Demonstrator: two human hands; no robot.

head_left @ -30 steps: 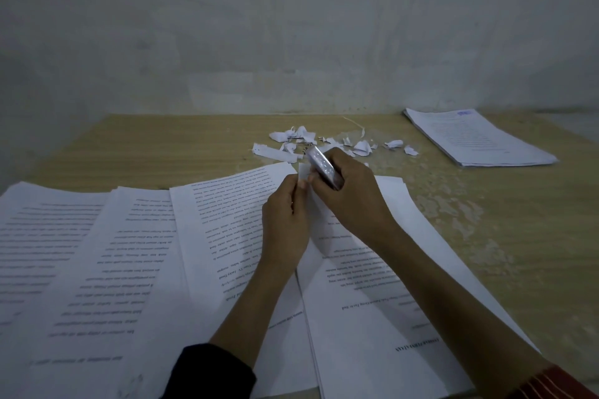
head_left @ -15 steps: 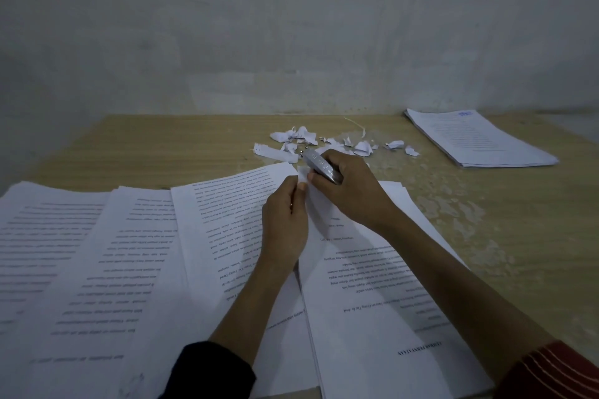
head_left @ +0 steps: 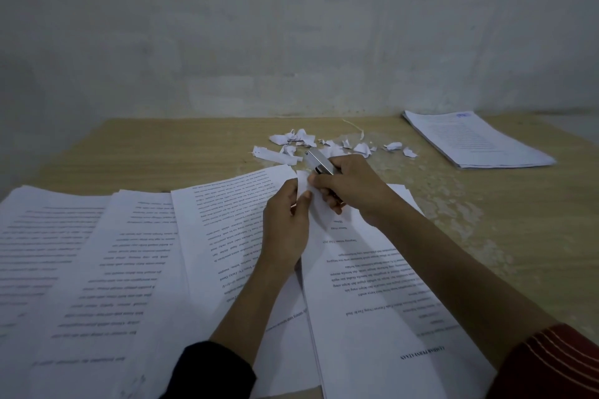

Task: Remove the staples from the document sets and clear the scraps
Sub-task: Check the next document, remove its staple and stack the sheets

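Observation:
Several printed document sets (head_left: 97, 269) lie fanned across the near half of the wooden table (head_left: 162, 146). My left hand (head_left: 285, 227) pinches the top corner of the paper between the two nearest sets. My right hand (head_left: 350, 188) grips a small silver staple remover (head_left: 319, 162) and also pinches that same corner, right beside the left fingers. The nearest set (head_left: 372, 285) lies under my right forearm. Torn white paper scraps (head_left: 293, 139) are scattered just beyond my hands.
A separate neat stack of papers (head_left: 476, 139) rests at the far right of the table. A grey wall (head_left: 291, 26) rises directly behind the table's far edge. The right part of the tabletop shows worn, patchy wood.
My right hand has shifted slightly, and its fingers now pinch the paper corner alongside the left hand; the silver tool tilts up and away. The left hand stays in place.

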